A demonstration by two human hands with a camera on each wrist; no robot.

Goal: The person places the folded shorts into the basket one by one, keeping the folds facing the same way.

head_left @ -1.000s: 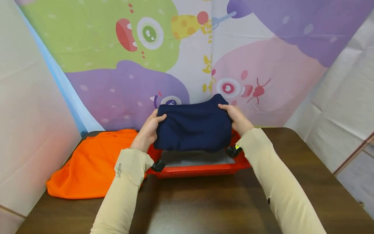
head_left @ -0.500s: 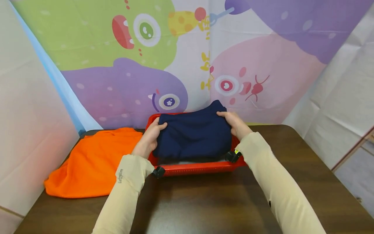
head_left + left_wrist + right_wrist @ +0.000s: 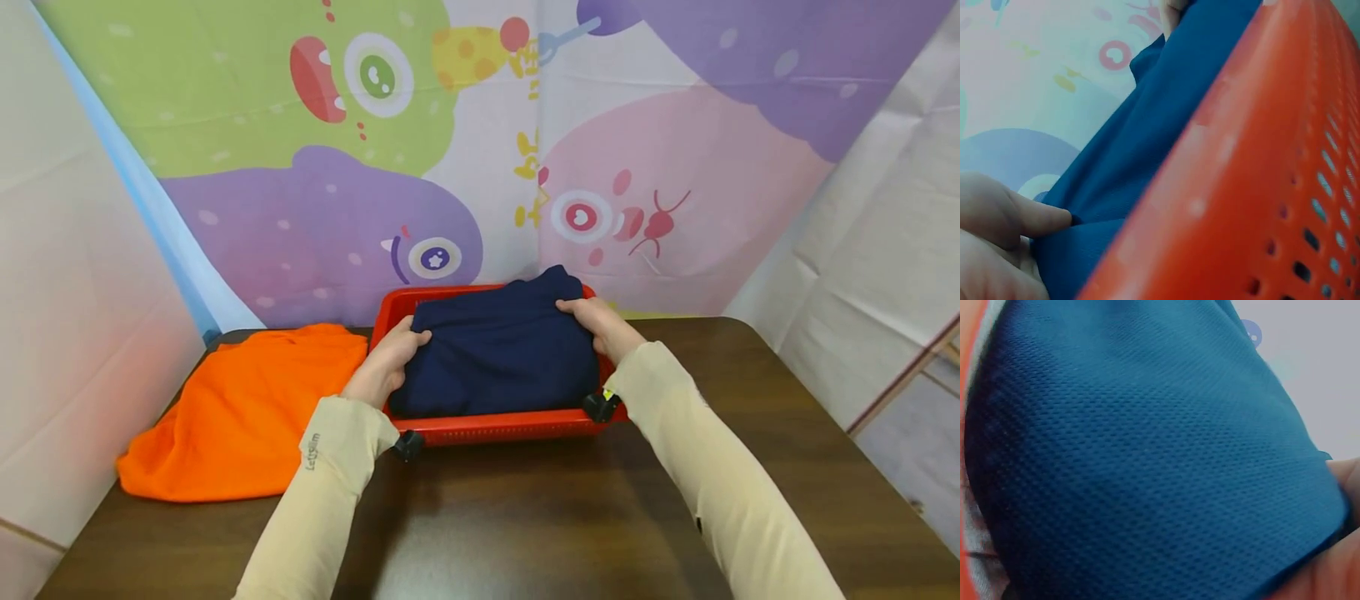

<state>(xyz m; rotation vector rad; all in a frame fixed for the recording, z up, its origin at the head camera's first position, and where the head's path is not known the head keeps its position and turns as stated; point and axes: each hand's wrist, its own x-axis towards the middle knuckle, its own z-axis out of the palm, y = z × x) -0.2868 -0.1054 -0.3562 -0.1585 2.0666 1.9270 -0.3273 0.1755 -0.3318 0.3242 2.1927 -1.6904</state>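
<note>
A folded navy cloth [image 3: 495, 350], perhaps a garment, lies tilted within the red plastic basket [image 3: 502, 427] in the head view. My left hand [image 3: 386, 360] pinches its left edge, thumb on top. At the right edge, my right hand [image 3: 603, 323] grips the cloth the same way. The left wrist view has the cloth [image 3: 1141, 131] behind the perforated basket wall [image 3: 1210, 206], with the left thumb pressed on it. Woven fabric [image 3: 1147, 456] fills most of the right wrist view. A bit of grey cloth [image 3: 985, 569] shows beneath it there.
An orange cloth [image 3: 255, 417] lies spread on the dark wooden table [image 3: 510, 525], left of the basket. A cartoon-print curtain [image 3: 502, 167] hangs behind the table. White sheets [image 3: 862, 250] stand along both sides.
Both hands have lowered the navy cloth into the red basket. It now covers the grey cloth that was visible inside from the head view.
</note>
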